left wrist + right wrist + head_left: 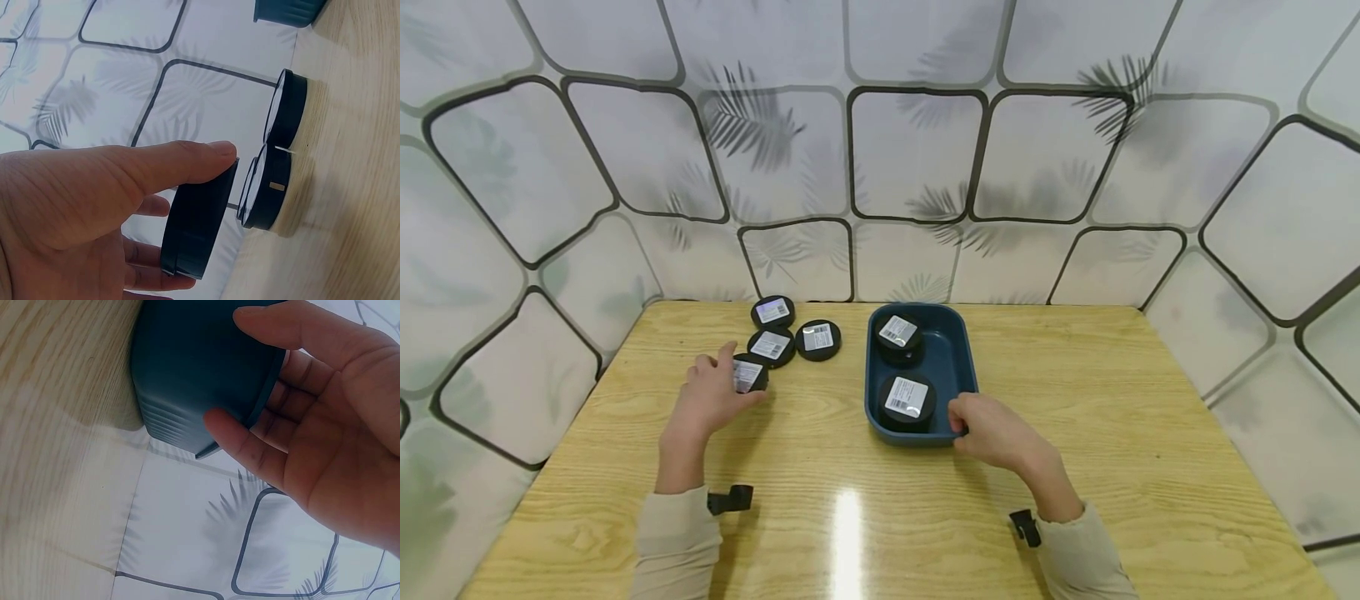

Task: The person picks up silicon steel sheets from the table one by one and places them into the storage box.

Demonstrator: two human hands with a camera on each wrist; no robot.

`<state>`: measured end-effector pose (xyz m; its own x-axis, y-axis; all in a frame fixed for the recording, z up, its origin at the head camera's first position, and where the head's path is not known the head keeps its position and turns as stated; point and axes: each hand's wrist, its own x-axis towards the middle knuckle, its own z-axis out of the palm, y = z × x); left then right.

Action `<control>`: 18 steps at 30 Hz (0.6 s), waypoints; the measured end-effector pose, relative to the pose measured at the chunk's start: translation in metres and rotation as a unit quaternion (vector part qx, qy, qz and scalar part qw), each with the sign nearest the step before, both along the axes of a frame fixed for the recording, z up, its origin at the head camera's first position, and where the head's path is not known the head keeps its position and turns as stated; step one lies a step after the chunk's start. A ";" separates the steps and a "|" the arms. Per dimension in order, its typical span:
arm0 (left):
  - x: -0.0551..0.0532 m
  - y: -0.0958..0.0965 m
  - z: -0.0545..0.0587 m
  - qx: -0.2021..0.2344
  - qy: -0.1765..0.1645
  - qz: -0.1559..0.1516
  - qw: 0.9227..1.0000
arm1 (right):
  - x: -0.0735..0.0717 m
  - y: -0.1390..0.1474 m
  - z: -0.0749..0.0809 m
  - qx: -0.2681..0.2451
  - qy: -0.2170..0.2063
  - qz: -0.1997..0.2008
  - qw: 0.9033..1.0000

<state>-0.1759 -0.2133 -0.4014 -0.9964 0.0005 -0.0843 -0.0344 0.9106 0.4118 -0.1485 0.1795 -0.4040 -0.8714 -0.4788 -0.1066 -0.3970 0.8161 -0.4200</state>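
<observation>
My left hand (709, 400) holds a flat round black container (748, 375) with a white label, thumb on one side and fingers on the other. The left wrist view shows this container (199, 222) tilted and raised off the table. Three similar black containers lie close by, one of them the container (817, 339) on the right. With its fingers over the right rim, my right hand (1000, 433) grips a dark blue bin (917, 439). Inside the bin are labelled black containers, a stack (898, 333) at the back and another container (907, 400) in front.
The wooden table (820, 517) ends at the back and sides against a pale patterned backdrop (917, 150). Between the loose containers and the bin runs a strip of bare wood. Small black straps (730, 498) sit at both wrists.
</observation>
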 end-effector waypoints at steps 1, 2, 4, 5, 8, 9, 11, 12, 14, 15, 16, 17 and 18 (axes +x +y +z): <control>0.000 0.000 0.000 0.000 0.001 -0.001 1.000 | 0.000 0.000 0.000 0.000 0.000 0.000 1.000; 0.000 0.001 0.000 0.000 0.001 -0.001 1.000 | 0.000 0.000 0.000 0.000 0.001 0.001 1.000; 0.000 0.001 0.000 0.000 0.002 -0.002 1.000 | 0.000 0.000 0.000 0.000 0.003 0.002 1.000; 0.000 0.002 0.000 -0.001 0.003 -0.002 1.000 | 0.000 0.000 0.000 0.000 0.004 0.002 1.000; -0.001 0.003 0.000 -0.002 0.006 -0.003 1.000 | 0.000 0.000 0.000 0.001 0.006 0.003 1.000; 0.000 0.003 0.000 -0.002 0.007 -0.003 1.000 | 0.001 0.000 0.000 0.001 0.006 0.002 1.000; 0.000 0.004 0.000 -0.004 0.006 -0.003 1.000 | 0.001 0.000 0.001 0.002 0.005 0.000 1.000; 0.000 0.004 0.000 -0.004 0.005 -0.003 1.000 | 0.001 0.000 0.001 0.002 0.004 -0.001 1.000; 0.000 0.004 -0.001 -0.004 0.005 -0.003 1.000 | 0.001 0.000 0.001 0.003 0.000 -0.003 1.000; 0.000 0.004 -0.001 -0.005 0.005 -0.003 1.000 | 0.001 0.000 0.001 0.003 -0.001 -0.004 1.000; 0.000 0.004 -0.001 -0.006 0.005 -0.003 1.000 | 0.001 0.000 0.002 0.004 -0.001 -0.005 1.000; 0.000 0.004 -0.001 -0.006 0.006 -0.004 1.000 | 0.001 -0.001 0.002 0.004 -0.002 -0.005 1.000; 0.000 0.004 0.000 -0.007 0.007 -0.005 1.000 | 0.001 -0.001 0.002 0.004 -0.001 -0.004 1.000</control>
